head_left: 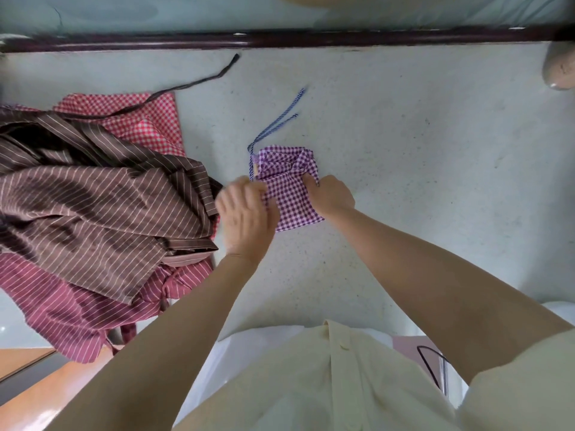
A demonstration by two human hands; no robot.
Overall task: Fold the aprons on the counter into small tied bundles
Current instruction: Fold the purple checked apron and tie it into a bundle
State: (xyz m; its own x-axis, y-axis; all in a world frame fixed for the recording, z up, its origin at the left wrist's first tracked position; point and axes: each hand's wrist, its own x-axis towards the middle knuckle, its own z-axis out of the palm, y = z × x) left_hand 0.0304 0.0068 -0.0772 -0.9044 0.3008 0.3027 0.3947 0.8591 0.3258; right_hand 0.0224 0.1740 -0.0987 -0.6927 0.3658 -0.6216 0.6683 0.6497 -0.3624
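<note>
The purple checked apron [291,194] lies near the middle of the desk [420,157], folded down to a small, roughly square packet. It is held at both sides. The left hand [245,213] is set on the left edge, with the fingers curled over the cloth. The right hand [333,194] is set on the right edge, with the fingertips pinched into a fold.

The two striped ties [277,126] run from the far left corner of the packet out across the desk. They lie loose and are not wound round the cloth. This apron is therefore judged to be folded but not yet tied, and wrapping and knotting are left to be done.

No finished bundle can be seen on the desk. A heap is stacked at the left:

- a brown striped apron [93,194] on top;
- a maroon striped apron [71,309] under it at the near side;
- a red checked apron [149,122] at the far side, with a dark strap [193,84] trailing over it.

All three are unfolded. The larger part of the task is judged to be outstanding.
</note>
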